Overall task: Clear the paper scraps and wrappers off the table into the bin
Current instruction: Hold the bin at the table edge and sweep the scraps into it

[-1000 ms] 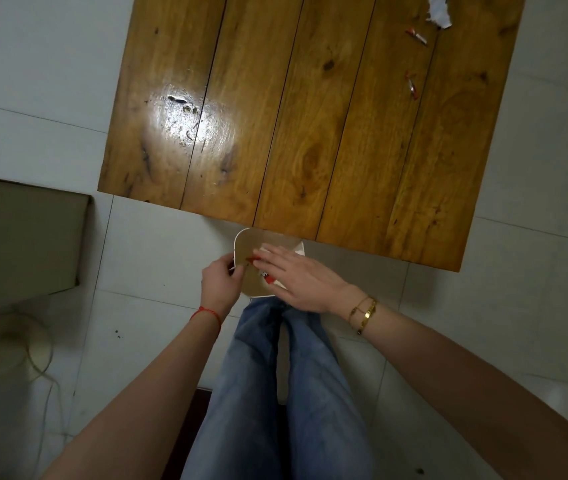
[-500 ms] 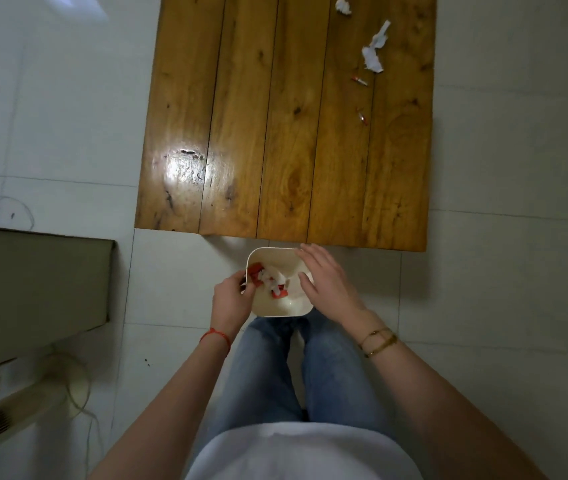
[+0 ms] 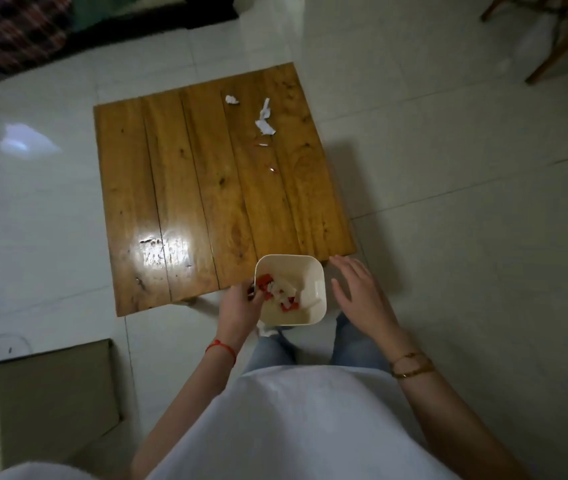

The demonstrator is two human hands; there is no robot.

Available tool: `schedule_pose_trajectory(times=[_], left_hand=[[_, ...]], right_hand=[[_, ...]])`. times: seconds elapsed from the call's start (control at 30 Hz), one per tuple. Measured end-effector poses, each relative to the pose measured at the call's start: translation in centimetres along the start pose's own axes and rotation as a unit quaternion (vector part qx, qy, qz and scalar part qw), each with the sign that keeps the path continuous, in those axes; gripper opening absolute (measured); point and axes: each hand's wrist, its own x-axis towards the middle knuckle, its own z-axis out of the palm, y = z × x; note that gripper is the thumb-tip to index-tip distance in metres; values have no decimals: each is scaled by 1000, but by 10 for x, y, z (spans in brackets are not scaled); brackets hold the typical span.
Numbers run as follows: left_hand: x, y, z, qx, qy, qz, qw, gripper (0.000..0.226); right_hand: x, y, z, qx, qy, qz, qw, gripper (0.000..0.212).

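A cream square bin (image 3: 317, 277) sits at the near edge of the low wooden table (image 3: 189, 188), with red and white scraps inside. My left hand (image 3: 239, 311) grips the bin's left rim. My right hand (image 3: 358, 292) hovers open just right of the bin, apart from it. On the far right part of the table lie a crumpled white scrap (image 3: 232, 99), a torn white paper strip (image 3: 264, 117), and two small red wrapper bits (image 3: 261, 144) (image 3: 272, 170).
A cardboard box (image 3: 54, 396) stands on the tiled floor at my lower left. A dark rug and fabric (image 3: 16, 32) lie at the far left. Wooden chair legs (image 3: 559, 39) stand at the far right.
The view has pulled up and back, showing the whole table. My right hand has come off the bin's rim and opened to its right. My left hand keeps its hold.
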Motion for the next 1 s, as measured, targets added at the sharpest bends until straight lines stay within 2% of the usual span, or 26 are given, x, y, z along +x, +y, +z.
schedule_pose_trajectory(times=[0.27, 0.57, 0.83, 1.0], left_hand=[[23, 122, 51, 30, 2, 28, 999, 25], [52, 242, 129, -25, 26, -5, 999, 26], [91, 294, 144, -83, 72, -47, 993, 26], [134, 312, 143, -133, 105, -92, 981, 25]], right_hand=[[26, 85, -107, -9, 44, 14, 999, 41], [73, 180, -229, -32, 35, -40, 998, 39], [149, 198, -275, -40, -1, -88, 995, 39], [228, 192, -285, -53, -42, -126, 990, 40]])
